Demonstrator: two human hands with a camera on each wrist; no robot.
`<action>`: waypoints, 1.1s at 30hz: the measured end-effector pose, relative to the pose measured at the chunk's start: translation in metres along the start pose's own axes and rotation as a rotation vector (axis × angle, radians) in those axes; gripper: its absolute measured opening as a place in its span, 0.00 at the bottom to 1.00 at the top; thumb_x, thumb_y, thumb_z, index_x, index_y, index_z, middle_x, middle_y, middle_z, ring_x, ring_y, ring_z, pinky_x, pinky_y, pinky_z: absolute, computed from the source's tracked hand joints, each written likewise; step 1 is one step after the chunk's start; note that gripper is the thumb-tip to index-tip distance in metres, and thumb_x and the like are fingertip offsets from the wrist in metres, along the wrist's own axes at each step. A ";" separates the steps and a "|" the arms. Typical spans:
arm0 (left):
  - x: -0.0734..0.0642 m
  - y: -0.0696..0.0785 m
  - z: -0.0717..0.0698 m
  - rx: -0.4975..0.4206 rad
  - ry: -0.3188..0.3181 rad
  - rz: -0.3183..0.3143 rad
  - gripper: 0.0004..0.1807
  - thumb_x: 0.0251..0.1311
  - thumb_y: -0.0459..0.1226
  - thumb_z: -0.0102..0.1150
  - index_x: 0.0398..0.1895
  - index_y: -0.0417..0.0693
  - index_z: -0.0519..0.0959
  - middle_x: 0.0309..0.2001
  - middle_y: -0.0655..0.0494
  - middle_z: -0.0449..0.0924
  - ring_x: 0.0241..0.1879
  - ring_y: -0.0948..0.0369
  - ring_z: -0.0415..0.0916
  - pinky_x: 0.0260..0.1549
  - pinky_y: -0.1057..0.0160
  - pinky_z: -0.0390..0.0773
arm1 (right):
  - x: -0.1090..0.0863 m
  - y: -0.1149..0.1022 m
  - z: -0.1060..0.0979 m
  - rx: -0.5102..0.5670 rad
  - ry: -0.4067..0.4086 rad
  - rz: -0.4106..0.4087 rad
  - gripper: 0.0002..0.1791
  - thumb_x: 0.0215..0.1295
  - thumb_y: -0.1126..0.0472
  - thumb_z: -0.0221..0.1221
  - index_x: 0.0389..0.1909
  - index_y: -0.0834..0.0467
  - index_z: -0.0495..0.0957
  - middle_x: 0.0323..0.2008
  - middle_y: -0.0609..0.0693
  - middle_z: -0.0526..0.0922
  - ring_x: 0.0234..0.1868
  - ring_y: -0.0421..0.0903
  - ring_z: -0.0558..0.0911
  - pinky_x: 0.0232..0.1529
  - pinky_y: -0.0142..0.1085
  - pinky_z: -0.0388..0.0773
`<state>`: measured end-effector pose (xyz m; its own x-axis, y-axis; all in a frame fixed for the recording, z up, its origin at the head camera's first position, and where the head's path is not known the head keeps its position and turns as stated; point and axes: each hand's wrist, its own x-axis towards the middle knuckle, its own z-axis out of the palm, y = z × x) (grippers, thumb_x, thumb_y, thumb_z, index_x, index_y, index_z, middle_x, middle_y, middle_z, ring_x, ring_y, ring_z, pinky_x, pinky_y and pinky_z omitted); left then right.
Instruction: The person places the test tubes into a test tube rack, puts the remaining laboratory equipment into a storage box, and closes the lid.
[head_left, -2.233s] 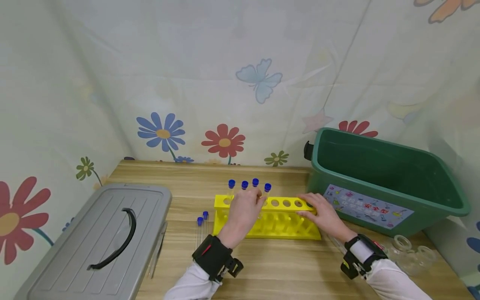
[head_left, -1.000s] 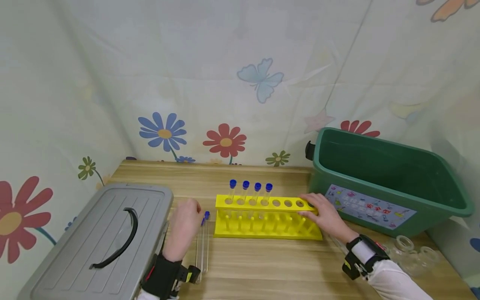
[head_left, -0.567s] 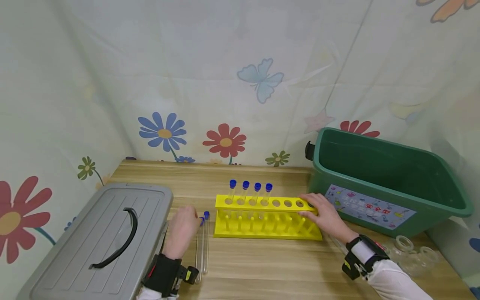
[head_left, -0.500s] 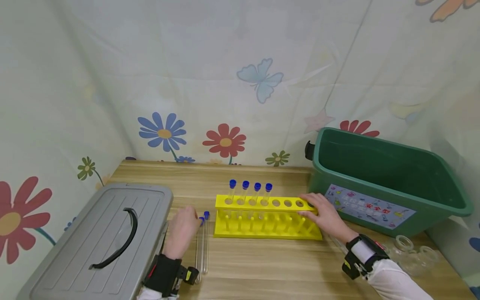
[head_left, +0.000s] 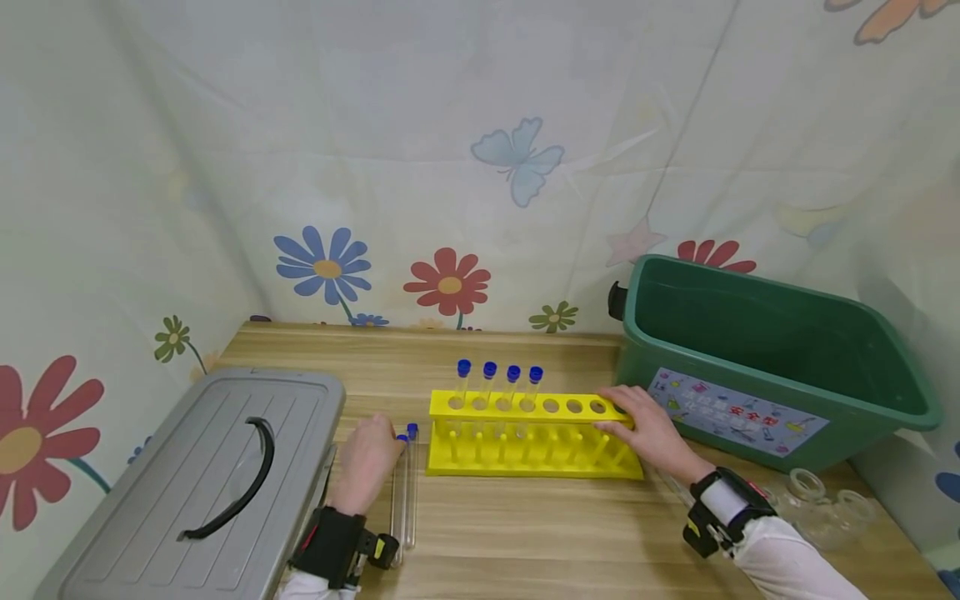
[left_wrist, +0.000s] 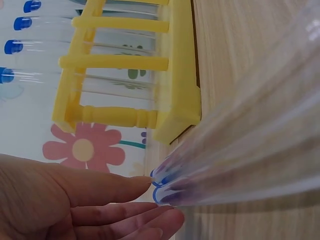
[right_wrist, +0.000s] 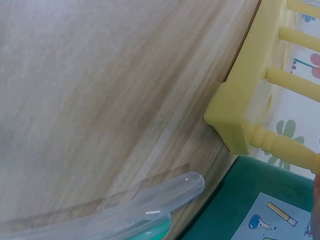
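In the head view my left hand (head_left: 366, 465) is beside the grey lid, at the capped ends of the clear test tubes (head_left: 412, 500) lying on the table. The left wrist view has thumb and fingertips pinching a blue cap (left_wrist: 158, 194), with another cap right beside it. My right hand (head_left: 651, 429) grips the right end of the yellow test tube rack (head_left: 540, 417), thumb in front; in the right wrist view only a sliver of it shows. Several blue-capped tubes (head_left: 490, 368) stand upright in the rack's left holes; its right holes hold none.
A grey lid (head_left: 187, 475) with a black handle is at left, a thin metallic tool (head_left: 321, 492) along its edge. The green bin (head_left: 750, 375) stands at back right. Glass flasks (head_left: 832, 517) are near my right forearm, by a clear round-ended tube (right_wrist: 170, 195).
My left hand has left the tubes in the rack and come left and nearer to the loose tubes, holding almost still there lately. My right hand stays on the rack's end.
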<state>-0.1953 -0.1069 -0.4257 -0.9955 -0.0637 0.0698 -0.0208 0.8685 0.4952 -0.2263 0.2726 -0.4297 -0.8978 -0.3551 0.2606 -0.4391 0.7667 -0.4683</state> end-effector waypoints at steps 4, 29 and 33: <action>0.001 0.000 0.001 0.009 -0.012 -0.013 0.26 0.52 0.32 0.61 0.07 0.50 0.55 0.10 0.60 0.49 0.09 0.65 0.50 0.07 0.70 0.49 | 0.000 0.000 0.000 0.001 -0.002 -0.001 0.29 0.58 0.47 0.57 0.57 0.58 0.69 0.52 0.54 0.70 0.49 0.51 0.66 0.49 0.53 0.64; 0.004 -0.011 0.006 -0.017 -0.013 -0.013 0.17 0.49 0.32 0.61 0.11 0.44 0.65 0.11 0.58 0.55 0.10 0.64 0.55 0.08 0.70 0.54 | 0.000 0.000 0.001 -0.006 0.014 -0.014 0.28 0.58 0.48 0.58 0.56 0.59 0.70 0.51 0.54 0.71 0.48 0.51 0.66 0.49 0.52 0.64; 0.005 -0.014 0.006 -0.044 -0.028 -0.023 0.17 0.50 0.31 0.60 0.09 0.43 0.66 0.09 0.57 0.59 0.09 0.63 0.58 0.07 0.70 0.57 | 0.000 0.001 0.001 -0.009 0.018 -0.018 0.27 0.58 0.49 0.58 0.56 0.59 0.70 0.50 0.54 0.71 0.48 0.51 0.66 0.48 0.53 0.64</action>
<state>-0.2009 -0.1164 -0.4370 -0.9970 -0.0696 0.0341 -0.0406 0.8444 0.5341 -0.2262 0.2728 -0.4307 -0.8888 -0.3597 0.2839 -0.4551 0.7652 -0.4554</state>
